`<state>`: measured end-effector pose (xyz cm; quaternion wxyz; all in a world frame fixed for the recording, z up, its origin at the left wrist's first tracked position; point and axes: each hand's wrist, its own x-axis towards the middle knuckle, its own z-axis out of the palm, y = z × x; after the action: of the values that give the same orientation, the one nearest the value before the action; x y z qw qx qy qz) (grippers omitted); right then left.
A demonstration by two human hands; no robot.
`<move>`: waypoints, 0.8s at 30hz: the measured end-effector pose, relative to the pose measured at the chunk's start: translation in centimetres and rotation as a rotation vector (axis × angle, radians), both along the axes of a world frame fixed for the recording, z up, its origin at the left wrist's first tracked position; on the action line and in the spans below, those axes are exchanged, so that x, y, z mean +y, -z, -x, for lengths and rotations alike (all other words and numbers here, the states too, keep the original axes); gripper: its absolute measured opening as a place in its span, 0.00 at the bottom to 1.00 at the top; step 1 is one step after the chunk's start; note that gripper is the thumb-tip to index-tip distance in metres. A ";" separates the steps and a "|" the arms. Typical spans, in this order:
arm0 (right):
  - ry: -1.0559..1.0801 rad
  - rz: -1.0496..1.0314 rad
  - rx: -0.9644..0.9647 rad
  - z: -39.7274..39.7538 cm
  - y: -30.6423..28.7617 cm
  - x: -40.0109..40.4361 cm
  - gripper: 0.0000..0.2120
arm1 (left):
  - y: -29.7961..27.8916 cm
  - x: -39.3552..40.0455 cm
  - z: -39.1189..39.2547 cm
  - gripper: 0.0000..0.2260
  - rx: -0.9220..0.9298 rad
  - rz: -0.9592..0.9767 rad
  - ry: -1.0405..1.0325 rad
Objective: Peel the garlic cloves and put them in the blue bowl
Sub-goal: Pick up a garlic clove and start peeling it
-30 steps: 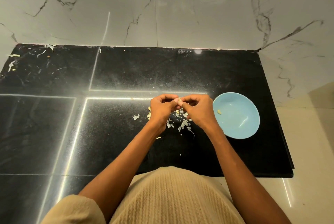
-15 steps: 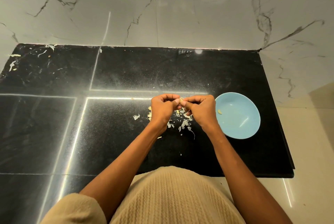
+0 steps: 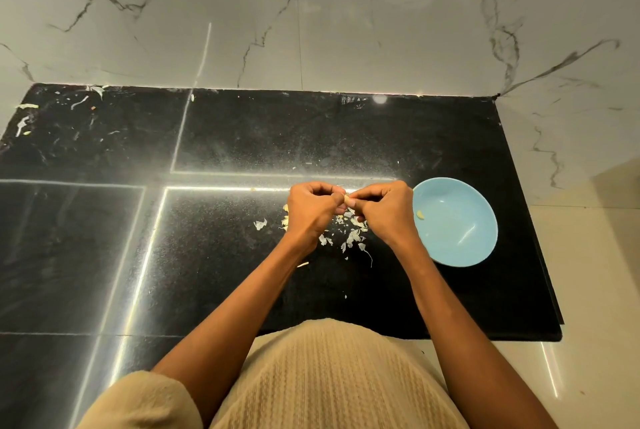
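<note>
From the head camera, the left hand [image 3: 313, 210] and right hand [image 3: 388, 210] are meeting knuckle to knuckle above the black counter [image 3: 242, 137], both with fingers curled in tight, pinching a small pale garlic clove [image 3: 347, 200] between their fingertips. Compared with a second ago, the hands are sitting almost where they were; the right hand is lying a shade closer to the blue bowl [image 3: 460, 245], its knuckles now just covering the near rim, and the clove is showing a little more between the thumbs.

The bowl is resting on the counter to the right of the hands, round, shallow, smooth and glossy, with one peeled clove [image 3: 420, 215] lying on its inner left slope. Thin, papery white garlic skins [image 3: 349, 238] are lying scattered in flakes under and just below the hands. The counter is polished, speckled dark stone reflecting bright strips of light. Behind it a white veined marble wall [image 3: 346, 12] is rising. A ribbed beige top [image 3: 332, 383] is filling the bottom edge.
</note>
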<state>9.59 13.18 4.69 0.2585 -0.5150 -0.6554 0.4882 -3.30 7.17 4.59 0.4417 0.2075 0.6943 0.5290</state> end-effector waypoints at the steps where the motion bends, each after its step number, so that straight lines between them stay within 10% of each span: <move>1: 0.003 0.012 0.013 0.0 0.0 0.0 0.04 | 0.0 0.0 0.1 0.06 -0.047 0.000 -0.004; 8: 0.035 0.147 0.176 -0.3 0.3 0.3 0.04 | -0.4 -0.4 0.6 0.04 -0.444 -0.022 -0.066; 24: 0.074 0.227 0.372 0.0 0.0 0.0 0.07 | -0.4 -0.1 0.5 0.03 -0.475 0.000 0.024</move>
<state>9.63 13.15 4.64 0.3329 -0.4656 -0.5179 0.6357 -3.80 7.04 5.03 0.5989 0.0852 0.5684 0.5576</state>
